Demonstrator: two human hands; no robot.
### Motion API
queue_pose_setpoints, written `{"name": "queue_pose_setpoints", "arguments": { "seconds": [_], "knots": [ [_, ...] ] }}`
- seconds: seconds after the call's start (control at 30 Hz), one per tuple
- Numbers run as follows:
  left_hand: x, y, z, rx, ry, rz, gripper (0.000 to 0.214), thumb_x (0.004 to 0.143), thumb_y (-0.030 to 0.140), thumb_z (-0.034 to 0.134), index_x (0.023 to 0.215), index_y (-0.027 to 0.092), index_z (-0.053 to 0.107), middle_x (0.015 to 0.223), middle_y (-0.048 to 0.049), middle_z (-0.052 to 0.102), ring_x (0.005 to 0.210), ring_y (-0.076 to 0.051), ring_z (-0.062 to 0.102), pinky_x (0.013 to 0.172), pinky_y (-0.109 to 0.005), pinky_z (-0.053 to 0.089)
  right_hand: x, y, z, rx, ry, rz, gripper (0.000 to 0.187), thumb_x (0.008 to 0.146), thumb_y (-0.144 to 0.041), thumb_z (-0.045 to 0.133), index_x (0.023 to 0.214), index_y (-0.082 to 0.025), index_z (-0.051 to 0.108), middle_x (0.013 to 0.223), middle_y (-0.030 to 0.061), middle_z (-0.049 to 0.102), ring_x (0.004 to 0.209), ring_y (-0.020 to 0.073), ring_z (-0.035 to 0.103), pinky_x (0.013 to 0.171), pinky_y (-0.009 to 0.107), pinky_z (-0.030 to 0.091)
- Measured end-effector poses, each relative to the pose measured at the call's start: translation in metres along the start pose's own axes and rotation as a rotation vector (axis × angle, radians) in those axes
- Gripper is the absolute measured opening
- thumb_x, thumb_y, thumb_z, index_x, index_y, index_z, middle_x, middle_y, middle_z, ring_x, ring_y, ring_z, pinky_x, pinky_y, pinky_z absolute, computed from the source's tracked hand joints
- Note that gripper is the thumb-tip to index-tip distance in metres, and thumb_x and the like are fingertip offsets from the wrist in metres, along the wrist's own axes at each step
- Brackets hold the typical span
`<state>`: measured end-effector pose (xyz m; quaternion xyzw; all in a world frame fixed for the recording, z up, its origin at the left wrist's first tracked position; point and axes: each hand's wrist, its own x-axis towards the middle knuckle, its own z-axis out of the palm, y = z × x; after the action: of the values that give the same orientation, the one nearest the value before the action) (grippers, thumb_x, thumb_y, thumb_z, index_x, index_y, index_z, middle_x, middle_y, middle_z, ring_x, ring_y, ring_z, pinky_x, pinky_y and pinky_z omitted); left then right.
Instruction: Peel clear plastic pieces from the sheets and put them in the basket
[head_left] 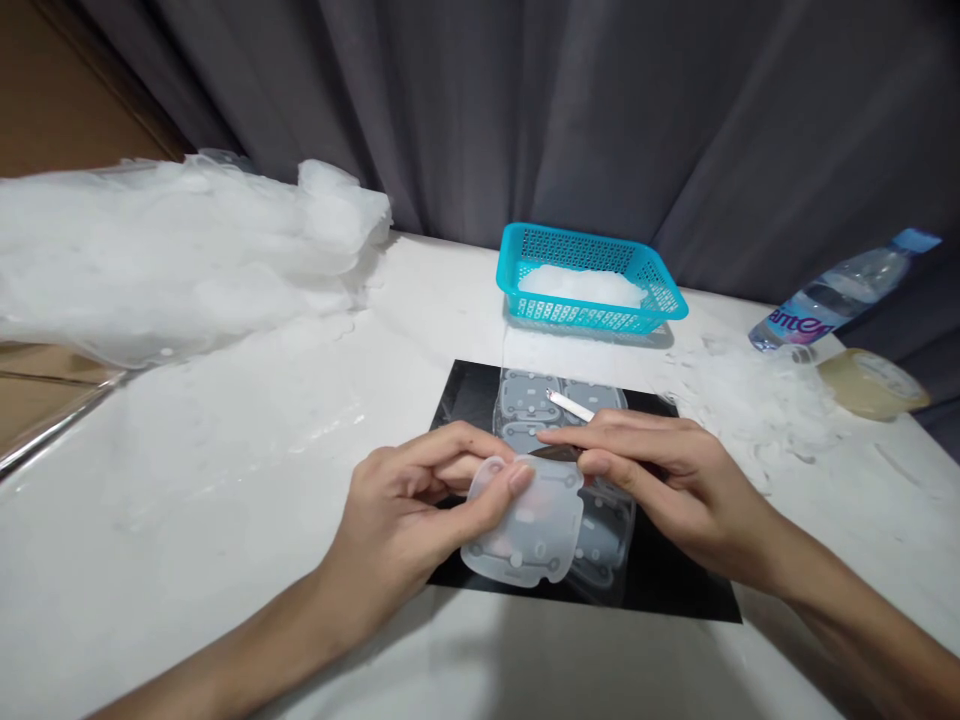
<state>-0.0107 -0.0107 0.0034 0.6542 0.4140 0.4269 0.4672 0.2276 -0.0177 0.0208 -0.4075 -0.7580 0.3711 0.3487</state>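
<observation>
My left hand (442, 495) pinches a translucent, rounded-square silicone-like pad (551, 530) between thumb and fingers. Small holes, slots and notches mark the pad. My right hand (667, 465) grips a small tool with a dark, pointed blade (556, 453), which meets the pad's upper edge. Its handle is hidden in my fingers. A white stick (570, 405) with a metallic tip juts out above my right index finger; whether it belongs to the same tool, I cannot tell. Beneath both hands, a sheet of similar joined pads (529, 395) lies on a black mat (682, 575).
A blue mesh basket (592, 318) holding white translucent pieces stands at the back. Stacked translucent sheets (172, 255) fill the left side. Thin scraps (757, 395), a tilted water bottle (832, 295) and a tape roll (874, 383) are on the right. A grey curtain (465, 110) hangs behind.
</observation>
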Motion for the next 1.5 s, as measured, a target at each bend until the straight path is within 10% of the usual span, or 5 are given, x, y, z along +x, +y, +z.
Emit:
{"name": "queue_pose_setpoints", "arguments": {
  "seconds": [1.03, 1.5],
  "knots": [
    [0.004, 0.004, 0.004, -0.067, 0.026, -0.056, 0.01, 0.085, 0.02, 0.075, 0.076, 0.018, 0.073, 0.048, 0.0062, 0.052, 0.044, -0.006, 0.044, 0.041, -0.012, 0.036, 0.005, 0.002, -0.006, -0.006, 0.112, 0.043, 0.032, 0.107, -0.037, 0.054, 0.127, -0.025, 0.076, 0.081, 0.0028, 0.069, 0.082, 0.0176, 0.065, 0.08, 0.031, 0.054],
    [0.005, 0.002, 0.003, -0.264, -0.075, -0.169, 0.009, 0.089, 0.023, 0.076, 0.081, 0.018, 0.075, 0.06, 0.0015, 0.073, 0.049, -0.007, 0.06, 0.047, -0.01, 0.046, -0.003, -0.001, 0.005, 0.142, -0.082, 0.04, 0.043, 0.095, -0.042, 0.073, 0.137, -0.031, 0.069, 0.097, 0.0011, 0.065, 0.082, 0.0118, 0.059, 0.072, 0.023, 0.051]
  ]
}}
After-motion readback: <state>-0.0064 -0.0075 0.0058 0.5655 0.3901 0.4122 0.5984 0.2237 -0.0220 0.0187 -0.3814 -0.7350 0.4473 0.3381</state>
